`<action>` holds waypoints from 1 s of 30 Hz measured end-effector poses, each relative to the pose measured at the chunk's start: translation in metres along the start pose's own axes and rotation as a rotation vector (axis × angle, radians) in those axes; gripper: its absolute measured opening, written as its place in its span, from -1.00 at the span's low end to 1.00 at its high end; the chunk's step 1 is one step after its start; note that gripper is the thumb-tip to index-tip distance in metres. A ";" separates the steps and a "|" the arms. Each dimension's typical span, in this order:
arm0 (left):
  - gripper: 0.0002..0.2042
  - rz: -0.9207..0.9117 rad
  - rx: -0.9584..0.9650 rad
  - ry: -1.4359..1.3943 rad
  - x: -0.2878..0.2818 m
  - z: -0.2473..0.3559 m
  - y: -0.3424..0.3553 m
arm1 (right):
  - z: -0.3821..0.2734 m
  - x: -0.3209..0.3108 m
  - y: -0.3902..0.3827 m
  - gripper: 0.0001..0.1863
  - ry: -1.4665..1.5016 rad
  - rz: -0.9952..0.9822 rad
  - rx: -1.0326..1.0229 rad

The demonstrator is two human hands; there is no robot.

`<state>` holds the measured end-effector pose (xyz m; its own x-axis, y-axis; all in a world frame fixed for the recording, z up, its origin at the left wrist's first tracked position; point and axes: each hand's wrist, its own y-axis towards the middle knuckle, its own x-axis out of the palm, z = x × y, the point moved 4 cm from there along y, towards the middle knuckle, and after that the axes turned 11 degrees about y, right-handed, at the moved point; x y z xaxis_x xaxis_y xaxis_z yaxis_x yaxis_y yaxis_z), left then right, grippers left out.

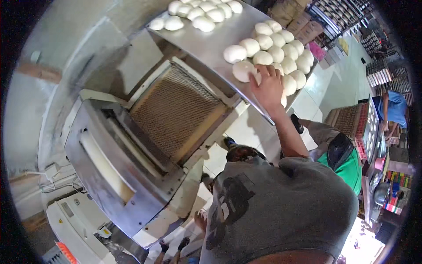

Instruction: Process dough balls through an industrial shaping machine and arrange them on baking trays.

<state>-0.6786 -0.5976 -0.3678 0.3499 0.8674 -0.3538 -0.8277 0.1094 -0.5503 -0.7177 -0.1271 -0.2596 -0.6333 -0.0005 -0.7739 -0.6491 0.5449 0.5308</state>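
My right hand (267,87) reaches onto a steel tray (198,48) at the top of the view, its fingers curled over a white dough ball (241,70) at the near edge of a group of several others (276,53). More dough balls (203,23) sit at the tray's far left. Below the tray is a steel machine (103,154) with a slotted front and a mesh belt (171,114). My left hand (200,220) is low beside the machine, mostly hidden by my grey-shirted body; what it touches cannot be made out.
A person in green (340,169) stands close at my right; another in blue (393,108) is by stacked trays (360,136) at far right. A loaded rack (338,17) and boxes (296,22) stand at top right. A pale appliance (77,229) and cables lie lower left beside the wall.
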 end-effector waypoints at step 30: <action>-0.26 0.997 0.364 0.074 -0.082 0.207 -0.097 | -0.402 0.029 0.025 -0.30 2.143 -1.190 0.111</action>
<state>-0.7185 -0.5789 -0.1286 -0.5430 0.6149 -0.5718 -0.8322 -0.4849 0.2689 -0.9216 -0.4507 -0.1298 0.3916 -0.6266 0.6738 -0.9197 -0.2897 0.2651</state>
